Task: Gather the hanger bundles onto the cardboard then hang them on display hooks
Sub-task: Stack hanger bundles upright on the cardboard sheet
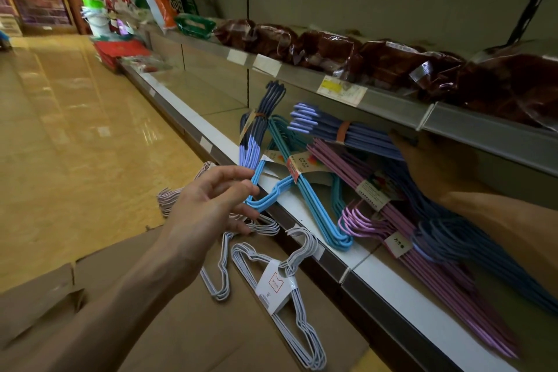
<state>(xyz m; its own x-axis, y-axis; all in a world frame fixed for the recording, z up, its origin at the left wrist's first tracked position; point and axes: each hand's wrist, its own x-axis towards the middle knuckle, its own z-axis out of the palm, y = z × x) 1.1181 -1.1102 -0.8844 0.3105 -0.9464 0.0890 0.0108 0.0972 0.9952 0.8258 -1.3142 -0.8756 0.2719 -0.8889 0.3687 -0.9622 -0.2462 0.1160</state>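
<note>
Several hanger bundles lie on the bottom shelf: a light blue bundle, a purple bundle and dark blue bundles. My left hand hovers with relaxed fingers just left of the light blue bundle, holding nothing. My right hand reaches under the upper shelf and grips one dark blue bundle, lifted off the pile. White hanger bundles and a pale pink bundle lie on the flattened cardboard on the floor.
The upper shelf carries dark red packages in clear wrap and overhangs the hangers. Glossy tan floor stretches left. More goods crowd the far end of the aisle.
</note>
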